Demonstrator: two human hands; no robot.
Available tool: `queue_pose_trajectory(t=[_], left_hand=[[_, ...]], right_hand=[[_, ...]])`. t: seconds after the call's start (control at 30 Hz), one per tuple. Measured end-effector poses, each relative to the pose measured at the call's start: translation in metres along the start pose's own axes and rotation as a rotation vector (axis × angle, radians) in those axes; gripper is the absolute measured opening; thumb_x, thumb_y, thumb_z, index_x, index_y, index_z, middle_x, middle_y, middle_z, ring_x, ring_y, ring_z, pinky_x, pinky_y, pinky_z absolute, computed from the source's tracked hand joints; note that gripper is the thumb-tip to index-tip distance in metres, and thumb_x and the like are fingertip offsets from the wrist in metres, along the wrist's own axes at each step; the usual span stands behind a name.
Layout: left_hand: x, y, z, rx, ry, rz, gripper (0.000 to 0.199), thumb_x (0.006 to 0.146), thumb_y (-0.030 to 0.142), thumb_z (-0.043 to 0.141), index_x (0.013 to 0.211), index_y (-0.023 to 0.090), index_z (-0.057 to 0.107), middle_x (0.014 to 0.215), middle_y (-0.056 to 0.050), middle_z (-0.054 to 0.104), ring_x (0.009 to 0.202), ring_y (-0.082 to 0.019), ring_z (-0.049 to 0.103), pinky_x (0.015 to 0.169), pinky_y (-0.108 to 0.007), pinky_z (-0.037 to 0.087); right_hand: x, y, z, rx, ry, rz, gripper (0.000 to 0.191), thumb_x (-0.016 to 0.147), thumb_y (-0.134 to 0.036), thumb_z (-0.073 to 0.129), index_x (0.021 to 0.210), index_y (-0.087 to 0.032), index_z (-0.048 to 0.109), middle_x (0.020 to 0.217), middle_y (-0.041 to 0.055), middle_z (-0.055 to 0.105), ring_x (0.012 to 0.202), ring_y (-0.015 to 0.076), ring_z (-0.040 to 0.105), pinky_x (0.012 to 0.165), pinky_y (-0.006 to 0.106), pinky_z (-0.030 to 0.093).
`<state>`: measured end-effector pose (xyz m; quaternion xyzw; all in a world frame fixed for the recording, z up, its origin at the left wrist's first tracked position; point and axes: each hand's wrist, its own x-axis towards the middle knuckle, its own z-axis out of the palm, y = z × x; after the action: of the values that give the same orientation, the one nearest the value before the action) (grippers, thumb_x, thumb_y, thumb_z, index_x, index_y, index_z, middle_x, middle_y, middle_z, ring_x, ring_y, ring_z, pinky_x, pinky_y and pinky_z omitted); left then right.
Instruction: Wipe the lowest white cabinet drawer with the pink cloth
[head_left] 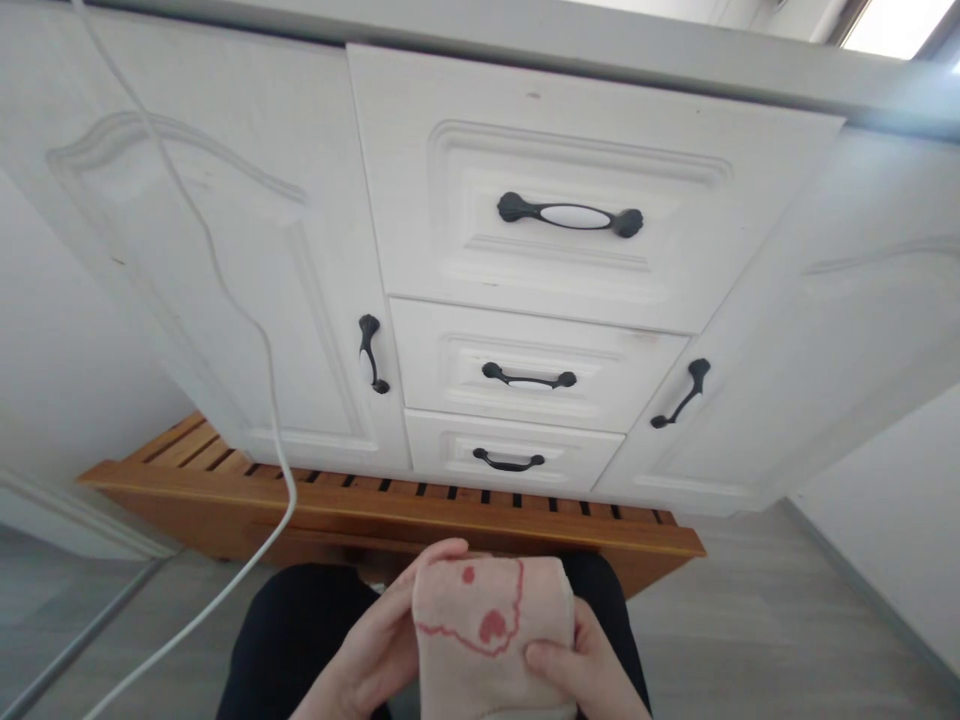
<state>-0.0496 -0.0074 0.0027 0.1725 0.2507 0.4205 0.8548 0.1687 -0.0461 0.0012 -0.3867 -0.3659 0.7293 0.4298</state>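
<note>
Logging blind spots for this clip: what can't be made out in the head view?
- Pink cloth: lower part cut off by the bottom edge; its full shape and red pattern cannot be told.
- Left hand and right hand: partly behind the cloth, wrists cut off.
- White cable: both ends leave the picture.
- Cabinet top: hidden by the steep angle.
- Window glare at top right washes out detail.

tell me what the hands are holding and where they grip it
Both hands, left hand and right hand, hold a pink cloth with red print by its two side edges.
</note>
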Motion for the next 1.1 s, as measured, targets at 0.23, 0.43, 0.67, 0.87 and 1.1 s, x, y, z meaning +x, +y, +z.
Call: queue_pose_trajectory(t=[0.23, 0.43, 0.67, 0.87, 1.1], left_hand=[[0.005, -0.039, -0.002, -0.180, -0.075, -0.304, 0.064, 0.083, 0.066, 0.053, 0.120, 0.016, 0.066, 0.115, -0.013, 0.073, 0.122, -0.034, 0.060, 0.104, -0.044, 0.043], [0.002, -0.033, -0.029, 0.091, 0.100, -0.236, 0.055, 0.070, 0.057, 0.077, 0.104, 0.014, 0.074, 0.102, -0.009, 0.078, 0.113, -0.031, 0.065, 0.098, -0.036, 0.047], [-0.001, -0.021, -0.019, 0.113, -0.037, -0.149, 0.040, 0.082, 0.040, 0.070, 0.116, 0.020, 0.069, 0.113, -0.008, 0.074, 0.111, -0.026, 0.067, 0.096, -0.035, 0.048], [0.007, -0.033, -0.010, 0.089, 0.029, -0.120, 0.039, 0.072, 0.013, 0.073, 0.111, 0.020, 0.068, 0.093, -0.005, 0.075, 0.084, -0.019, 0.071, 0.076, -0.027, 0.049], [0.006, -0.027, 0.000, 0.047, 0.125, -0.078, 0.014, 0.073, 0.015, 0.075, 0.075, 0.018, 0.062, 0.066, 0.003, 0.061, 0.056, -0.007, 0.055, 0.056, -0.019, 0.039]], right_hand=[[0.016, -0.017, -0.010, -0.305, 0.215, -0.037, 0.051, 0.072, -0.053, 0.076, 0.108, -0.018, 0.071, 0.106, 0.0097, 0.073, 0.101, 0.0303, 0.065, 0.093, 0.043, 0.049], [0.010, -0.002, -0.030, -0.166, 0.129, 0.023, 0.064, 0.069, -0.054, 0.079, 0.123, -0.022, 0.064, 0.070, 0.0017, 0.068, 0.076, 0.0246, 0.067, 0.077, 0.039, 0.054], [-0.001, -0.004, -0.036, -0.100, 0.140, 0.053, 0.065, 0.069, -0.049, 0.080, 0.126, -0.023, 0.063, 0.067, 0.0014, 0.067, 0.065, 0.0213, 0.064, 0.071, 0.038, 0.056], [-0.005, -0.012, -0.037, -0.112, 0.094, -0.004, 0.045, 0.076, -0.044, 0.075, 0.117, -0.025, 0.071, 0.106, 0.0075, 0.073, 0.099, 0.0260, 0.066, 0.097, 0.044, 0.048], [-0.005, -0.011, -0.053, -0.349, 0.095, -0.098, 0.031, 0.077, -0.040, 0.075, 0.107, -0.032, 0.076, 0.130, 0.0083, 0.065, 0.125, 0.0318, 0.055, 0.111, 0.050, 0.037]])
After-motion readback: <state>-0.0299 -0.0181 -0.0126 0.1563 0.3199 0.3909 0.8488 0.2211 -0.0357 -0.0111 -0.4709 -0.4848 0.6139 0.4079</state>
